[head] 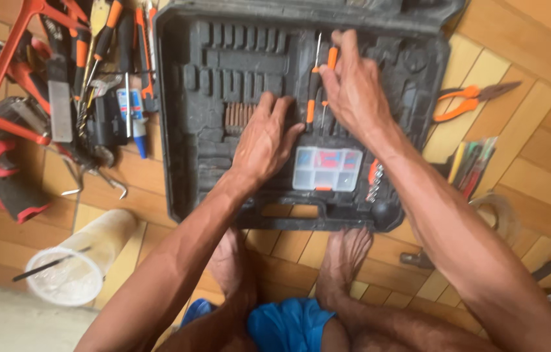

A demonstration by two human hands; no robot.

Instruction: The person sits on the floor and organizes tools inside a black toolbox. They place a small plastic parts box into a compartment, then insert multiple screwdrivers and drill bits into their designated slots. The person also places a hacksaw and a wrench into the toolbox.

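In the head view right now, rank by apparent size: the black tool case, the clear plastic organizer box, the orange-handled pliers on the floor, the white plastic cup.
1. Black tool case, by far.
2. White plastic cup, though it lies nearer the camera.
3. Clear organizer box and orange-handled pliers look too alike to rank.

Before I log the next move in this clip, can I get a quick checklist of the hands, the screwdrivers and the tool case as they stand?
1. Tool case lies open and flat on the wooden floor: ok.
2. Right hand has its fingers on the orange-and-black screwdrivers in the tray: ok.
3. Whether the screwdrivers are fully seated in their slots: cannot tell, the hand hides part of them.
4. Left hand rests flat on the tray beside the row of drill bits, holding nothing visible: ok.
5. Small clear parts box sits in its recess, lid closed: ok.
6. Orange pliers lie outside the case on the floor: not ok if the case is being packed.
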